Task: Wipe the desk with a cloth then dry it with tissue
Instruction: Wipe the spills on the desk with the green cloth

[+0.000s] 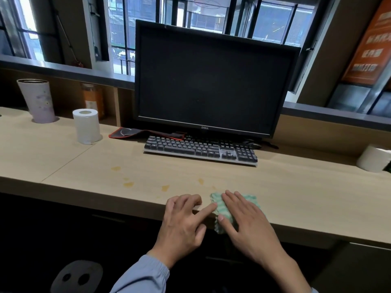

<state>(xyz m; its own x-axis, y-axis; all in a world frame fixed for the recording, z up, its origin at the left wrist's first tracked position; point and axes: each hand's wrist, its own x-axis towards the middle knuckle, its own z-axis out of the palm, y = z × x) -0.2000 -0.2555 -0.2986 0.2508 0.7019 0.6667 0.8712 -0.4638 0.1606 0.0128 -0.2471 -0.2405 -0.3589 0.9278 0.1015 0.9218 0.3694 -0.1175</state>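
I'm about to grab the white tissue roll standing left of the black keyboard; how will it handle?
The white tissue roll stands on end on the pale wooden desk, so it probably won't roll unless knocked over. Soft paper around an open core suggests it is light and squashes under a firm grip.

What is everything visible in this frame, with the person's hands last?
desk: one, light wood, across the frame
cloth: one, green and white, near edge, under the right hand
stains: about five, yellowish, on the desk left of the cloth
tissue rolls: two, white, one back left, one far right
cup: one, pale lilac, far left
keyboard: one, dark, centre
monitor: one, black, behind the keyboard
mouse pad: one, black with red edge, behind the keyboard's left end
jar: one, orange, behind the left roll
left hand: one, forefinger touching the cloth
right hand: one, flat on the cloth
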